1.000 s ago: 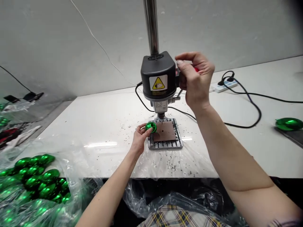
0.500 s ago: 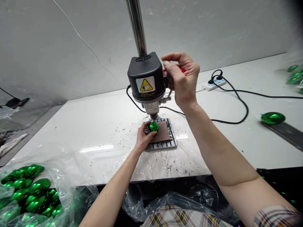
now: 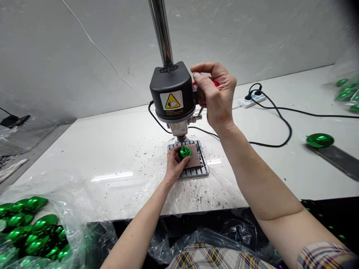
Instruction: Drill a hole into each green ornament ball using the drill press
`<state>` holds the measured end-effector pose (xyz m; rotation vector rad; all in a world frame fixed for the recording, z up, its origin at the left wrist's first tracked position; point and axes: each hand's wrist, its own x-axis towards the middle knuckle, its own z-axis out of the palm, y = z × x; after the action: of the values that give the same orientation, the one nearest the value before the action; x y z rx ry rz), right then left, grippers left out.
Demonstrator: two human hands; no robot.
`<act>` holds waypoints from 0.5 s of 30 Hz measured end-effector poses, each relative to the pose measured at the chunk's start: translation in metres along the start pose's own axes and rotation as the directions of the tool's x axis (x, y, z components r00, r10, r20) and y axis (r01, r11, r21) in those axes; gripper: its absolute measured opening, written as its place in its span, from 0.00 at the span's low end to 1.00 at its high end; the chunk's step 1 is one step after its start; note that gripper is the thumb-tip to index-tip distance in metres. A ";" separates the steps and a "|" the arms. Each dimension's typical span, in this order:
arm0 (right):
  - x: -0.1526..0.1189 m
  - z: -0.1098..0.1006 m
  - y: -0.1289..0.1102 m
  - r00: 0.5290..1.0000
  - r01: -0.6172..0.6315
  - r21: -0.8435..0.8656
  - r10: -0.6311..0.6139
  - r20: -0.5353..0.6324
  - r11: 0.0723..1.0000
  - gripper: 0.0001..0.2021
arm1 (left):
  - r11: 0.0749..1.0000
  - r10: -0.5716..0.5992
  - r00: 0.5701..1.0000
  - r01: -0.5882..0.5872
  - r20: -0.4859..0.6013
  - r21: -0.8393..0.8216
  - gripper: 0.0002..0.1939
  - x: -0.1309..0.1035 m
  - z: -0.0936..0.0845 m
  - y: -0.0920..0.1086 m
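A black drill press [image 3: 172, 87] stands on the white table, its chuck and bit pointing down. Under the bit, my left hand [image 3: 175, 162] grips a shiny green ornament [image 3: 185, 152] by its edge between thumb and fingers. The ornament sits on a brown board [image 3: 195, 157], which lies on the slotted metal base [image 3: 206, 170]. Raised beside the motor housing, my right hand [image 3: 217, 91] is closed around the red-knobbed feed lever [image 3: 215, 83]; most of the knob is hidden by the fingers.
Several green ornaments [image 3: 36, 231] fill a clear plastic bag [image 3: 77, 224] at the lower left. Another green ornament [image 3: 320, 140] rests on a dark flat bar [image 3: 336, 160] at the right. A power strip [image 3: 251, 100] with black cables lies behind. Dark shavings [image 3: 143, 149] dot the tabletop.
My left hand has shifted the green ornament slightly to the right and nearer on the board under the bit. The right hand stays at the lever.
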<state>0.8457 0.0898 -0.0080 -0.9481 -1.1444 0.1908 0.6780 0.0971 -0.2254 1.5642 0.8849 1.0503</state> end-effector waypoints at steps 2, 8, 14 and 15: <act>0.000 -0.001 0.004 1.000 0.026 -0.008 -0.026 0.007 1.000 0.14 | 1.000 -0.014 1.000 0.014 0.013 -0.012 0.28 0.000 0.001 -0.001; -0.021 -0.004 0.008 0.974 0.224 0.073 -0.220 -0.054 0.972 0.11 | 0.999 -0.003 1.000 0.004 0.019 -0.042 0.28 0.000 0.001 -0.002; -0.059 -0.009 0.005 0.936 0.349 0.206 -0.329 -0.124 0.914 0.05 | 0.999 0.001 1.000 0.000 0.025 -0.036 0.28 0.000 0.001 -0.007; -0.064 -0.009 0.005 0.930 0.366 0.207 -0.346 -0.125 0.907 0.06 | 0.999 0.002 1.000 -0.001 0.028 -0.042 0.28 0.000 0.001 -0.008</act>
<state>0.8268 0.0512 -0.0568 -0.5268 -1.1679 -0.0177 0.6785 0.0988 -0.2332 1.5410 0.8378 1.0392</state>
